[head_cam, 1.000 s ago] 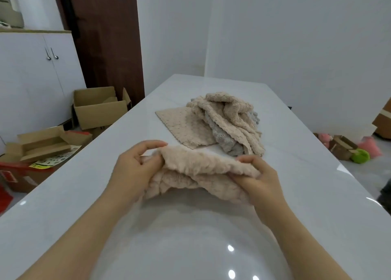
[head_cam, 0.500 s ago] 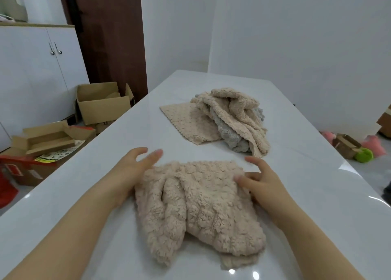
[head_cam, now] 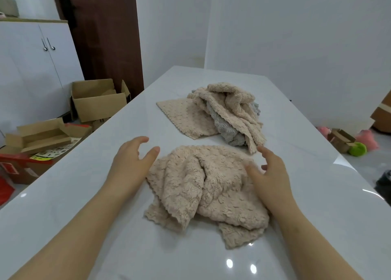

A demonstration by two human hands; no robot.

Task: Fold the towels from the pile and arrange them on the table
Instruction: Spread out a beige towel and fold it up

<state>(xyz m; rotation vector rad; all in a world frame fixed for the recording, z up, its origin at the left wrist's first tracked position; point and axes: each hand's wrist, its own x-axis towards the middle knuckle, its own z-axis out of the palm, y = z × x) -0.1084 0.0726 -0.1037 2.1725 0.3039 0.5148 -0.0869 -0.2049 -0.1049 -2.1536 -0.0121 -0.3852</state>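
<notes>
Presently, head view: crumpled beige towel (head_cam: 207, 186) lying on table (head_cam: 306, 205), near side of pile (head_cam: 228, 114); left hand (head_cam: 131, 163) and right hand (head_cam: 268, 174) flanking it, fingers loosely spread, gripping nothing. Best smoothed flat outward, corners squared, before folding.

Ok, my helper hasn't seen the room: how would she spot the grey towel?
On the long white glossy table, find the heaped pile of fluffy towels halfway along it. The grey fluffy towel pokes out from under the beige towels, the only one not beige.
</notes>
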